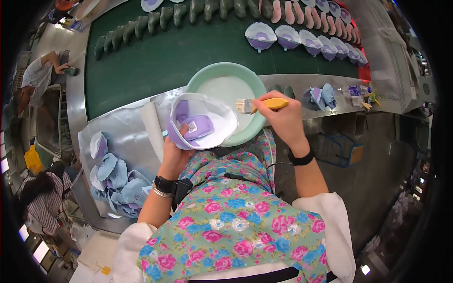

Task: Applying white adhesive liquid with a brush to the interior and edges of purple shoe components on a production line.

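My left hand [175, 153] holds up a lilac shoe upper [222, 123] with a white lining, its opening turned toward me and its fingers partly hidden behind and inside it. A white label shows on the lilac part inside. In my right hand [289, 121] is a flat paintbrush [275, 102] with a yellow handle and pale bristles. The bristle end points left, just beside the upper's right rim, and I cannot tell whether they touch. Behind both stands a light green basin [258, 81] with whitish liquid in it, partly covered by the upper.
Across the dark green belt [141, 70] run dark green shoe lasts [211, 9], pink sole-shaped pieces [289, 13] and lilac uppers [260, 37]. Loose uppers [115, 172] pile on the metal tray at left. A crumpled upper [324, 96] and a bottle [361, 89] sit right. Other people work at left.
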Action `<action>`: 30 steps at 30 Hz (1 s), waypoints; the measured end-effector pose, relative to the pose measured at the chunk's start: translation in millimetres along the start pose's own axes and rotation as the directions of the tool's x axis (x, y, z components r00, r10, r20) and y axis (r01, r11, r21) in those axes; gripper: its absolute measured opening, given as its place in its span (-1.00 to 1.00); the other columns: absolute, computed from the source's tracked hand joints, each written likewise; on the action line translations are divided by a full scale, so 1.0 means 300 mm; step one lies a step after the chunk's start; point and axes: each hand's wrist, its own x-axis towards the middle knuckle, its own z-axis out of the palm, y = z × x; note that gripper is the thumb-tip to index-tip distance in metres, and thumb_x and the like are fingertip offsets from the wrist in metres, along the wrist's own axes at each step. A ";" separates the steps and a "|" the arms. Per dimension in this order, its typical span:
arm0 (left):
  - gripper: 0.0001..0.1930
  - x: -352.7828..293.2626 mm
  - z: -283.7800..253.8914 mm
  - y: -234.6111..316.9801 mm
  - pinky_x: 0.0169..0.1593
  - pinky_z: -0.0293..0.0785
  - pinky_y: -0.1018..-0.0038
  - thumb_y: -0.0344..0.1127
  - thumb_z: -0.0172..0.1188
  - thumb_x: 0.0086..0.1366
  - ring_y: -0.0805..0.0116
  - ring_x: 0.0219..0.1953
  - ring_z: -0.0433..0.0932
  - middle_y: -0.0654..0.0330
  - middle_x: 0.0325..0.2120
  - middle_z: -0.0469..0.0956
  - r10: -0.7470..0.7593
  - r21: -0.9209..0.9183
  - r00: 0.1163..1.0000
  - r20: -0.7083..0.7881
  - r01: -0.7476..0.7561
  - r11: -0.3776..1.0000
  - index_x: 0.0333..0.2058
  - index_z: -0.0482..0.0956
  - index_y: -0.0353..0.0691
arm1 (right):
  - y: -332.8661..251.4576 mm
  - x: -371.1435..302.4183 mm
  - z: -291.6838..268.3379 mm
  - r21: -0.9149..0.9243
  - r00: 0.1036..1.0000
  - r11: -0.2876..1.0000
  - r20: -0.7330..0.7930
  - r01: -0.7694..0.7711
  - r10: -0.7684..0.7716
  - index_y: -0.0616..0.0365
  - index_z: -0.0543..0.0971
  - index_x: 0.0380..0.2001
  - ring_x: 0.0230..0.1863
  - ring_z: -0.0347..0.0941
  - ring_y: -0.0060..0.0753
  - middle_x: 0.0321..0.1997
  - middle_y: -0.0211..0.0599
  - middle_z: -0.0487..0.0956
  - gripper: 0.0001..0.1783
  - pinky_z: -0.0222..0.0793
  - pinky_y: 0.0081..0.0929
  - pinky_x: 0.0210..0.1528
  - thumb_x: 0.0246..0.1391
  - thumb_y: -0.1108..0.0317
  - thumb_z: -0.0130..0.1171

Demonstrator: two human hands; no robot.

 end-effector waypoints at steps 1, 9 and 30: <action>-0.68 -0.005 0.003 0.010 -0.58 0.39 0.63 -0.34 0.04 0.27 0.46 -0.53 0.49 0.21 -0.38 0.51 -0.230 -0.198 0.973 0.025 0.230 0.953 0.00 0.34 -0.21 | -0.009 0.008 -0.018 0.043 1.000 0.999 0.012 0.028 -0.029 0.26 0.60 -0.45 -0.52 0.49 -0.63 -0.55 -0.31 0.59 -0.86 0.38 -0.65 -0.45 -0.06 0.41 0.29; -0.64 -0.004 0.128 -0.109 -0.82 0.23 0.73 -0.04 -0.02 0.27 0.52 -0.78 0.37 0.22 -0.56 0.49 -0.684 -0.320 0.716 0.140 0.687 0.653 -0.18 0.46 -0.23 | -0.186 0.025 -0.009 0.422 0.784 0.890 0.487 0.174 -0.385 0.21 0.63 -0.37 -0.31 0.51 -0.60 -0.36 -0.35 0.63 -0.85 0.40 -0.63 -0.25 -0.10 0.51 0.30; -0.54 1.024 0.516 -0.266 -0.18 0.53 0.31 -0.57 -0.05 0.25 0.25 -0.26 0.48 0.06 -0.10 0.30 0.169 0.031 0.977 -0.127 -0.166 0.986 0.04 0.01 -0.07 | 0.411 0.040 -0.526 0.471 0.845 0.804 -0.196 -0.363 0.497 0.24 0.48 -0.55 -0.66 0.37 -0.70 -0.61 -0.41 0.51 -0.79 0.24 -0.73 -0.62 0.08 0.36 0.19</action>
